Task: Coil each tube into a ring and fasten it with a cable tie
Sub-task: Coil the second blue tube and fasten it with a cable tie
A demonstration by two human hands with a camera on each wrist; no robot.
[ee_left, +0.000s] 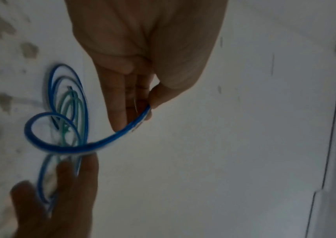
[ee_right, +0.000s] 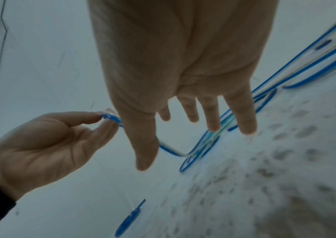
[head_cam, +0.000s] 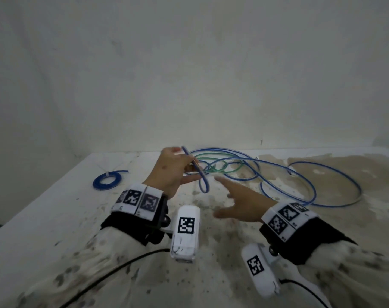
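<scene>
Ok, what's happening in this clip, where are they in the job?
A person is working through loose tubing on a stained white table. Their left hand pinches the end of a long blue plastic tube, with a first small loop formed below the fingers. The right hand is open, reaching toward that loop and holding nothing. A thin green tube lies tangled with the blue one. One small blue coil fastened with a white cable tie already sits at the left.

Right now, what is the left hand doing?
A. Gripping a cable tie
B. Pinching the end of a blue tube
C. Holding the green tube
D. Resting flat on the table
B: the left hand pinches the blue tube near its end, between thumb and fingertips.
</scene>
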